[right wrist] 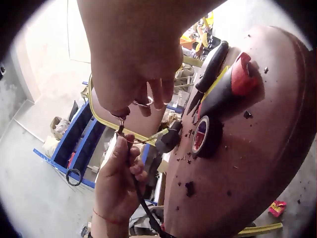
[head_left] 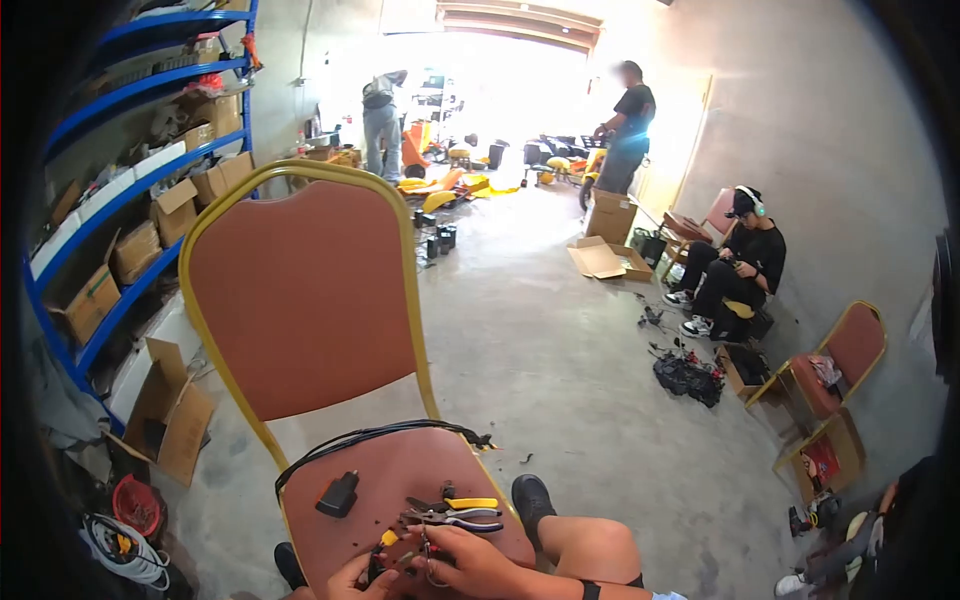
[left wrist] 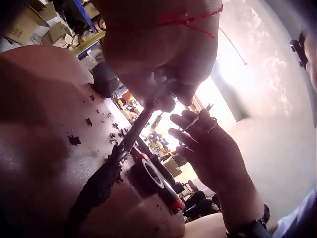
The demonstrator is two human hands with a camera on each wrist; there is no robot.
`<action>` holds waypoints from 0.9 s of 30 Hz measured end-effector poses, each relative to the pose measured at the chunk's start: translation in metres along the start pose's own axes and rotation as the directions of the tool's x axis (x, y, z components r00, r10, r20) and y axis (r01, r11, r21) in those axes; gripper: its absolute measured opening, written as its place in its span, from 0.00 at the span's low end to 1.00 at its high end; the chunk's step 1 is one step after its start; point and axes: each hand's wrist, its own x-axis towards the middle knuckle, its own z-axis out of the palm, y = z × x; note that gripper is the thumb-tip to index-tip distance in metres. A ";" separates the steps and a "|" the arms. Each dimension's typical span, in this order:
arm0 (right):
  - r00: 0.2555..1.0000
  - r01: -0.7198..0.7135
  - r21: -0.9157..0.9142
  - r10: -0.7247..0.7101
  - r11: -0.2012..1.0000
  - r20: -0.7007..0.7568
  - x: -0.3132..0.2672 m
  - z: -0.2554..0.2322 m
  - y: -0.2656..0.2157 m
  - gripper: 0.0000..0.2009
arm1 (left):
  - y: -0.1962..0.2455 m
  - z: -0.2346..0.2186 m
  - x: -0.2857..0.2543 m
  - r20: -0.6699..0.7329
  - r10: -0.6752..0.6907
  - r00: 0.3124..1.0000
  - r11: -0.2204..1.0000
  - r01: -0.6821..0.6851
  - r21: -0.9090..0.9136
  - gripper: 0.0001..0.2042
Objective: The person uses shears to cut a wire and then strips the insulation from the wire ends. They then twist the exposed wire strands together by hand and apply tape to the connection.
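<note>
Fingers of the left hand point(head_left: 350, 577) point(left wrist: 161, 47) point(right wrist: 116, 186) pinch a black cable point(left wrist: 138, 126) point(right wrist: 142, 201), whose thin wires show at its end in the right wrist view. Close above that end is the right hand point(head_left: 480, 562) point(left wrist: 218, 158) point(right wrist: 133, 59), fingers curled through a small metal tool with finger loops point(right wrist: 145, 102); its tips are hard to make out. On the chair seat point(head_left: 400, 460) lie pliers point(head_left: 470, 518), a black device point(head_left: 338, 494), a tape roll point(right wrist: 207, 136) and a red-and-black cylinder point(right wrist: 230, 91). Dark scraps are scattered around them.
A black cable bundle point(head_left: 365, 432) lies along the seat's back edge, below the chair's backrest point(head_left: 305, 300). Blue shelves point(head_left: 150, 150) with boxes stand left. At right are a seated person point(head_left: 745, 255) and another chair point(head_left: 830, 375); two people stand farther back.
</note>
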 end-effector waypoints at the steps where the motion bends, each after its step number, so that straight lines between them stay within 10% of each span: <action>1: 0.999 -0.031 -0.001 0.031 1.000 0.031 -0.003 -0.002 0.001 0.19 | 0.001 0.000 -0.002 0.000 -0.014 1.000 1.000 0.014 0.018 0.20; 8: 0.940 -0.314 0.138 0.288 0.939 0.181 -0.006 -0.002 0.006 0.26 | -0.006 0.013 0.001 0.078 -0.029 0.997 0.991 0.019 0.130 0.16; 15: 0.957 -0.256 0.464 0.291 0.848 -0.004 0.006 0.020 0.034 0.19 | 0.026 0.028 0.011 0.097 0.140 0.985 0.982 -0.150 0.116 0.13; 22: 0.853 -0.453 0.735 0.485 0.504 0.193 0.021 0.015 0.025 0.17 | 0.031 0.025 0.012 0.098 0.121 0.988 0.987 -0.130 0.094 0.13; 27: 0.840 -0.462 0.749 0.507 0.476 0.196 0.028 0.015 0.027 0.16 | 0.038 0.021 0.017 0.079 0.194 0.978 0.961 -0.205 0.185 0.14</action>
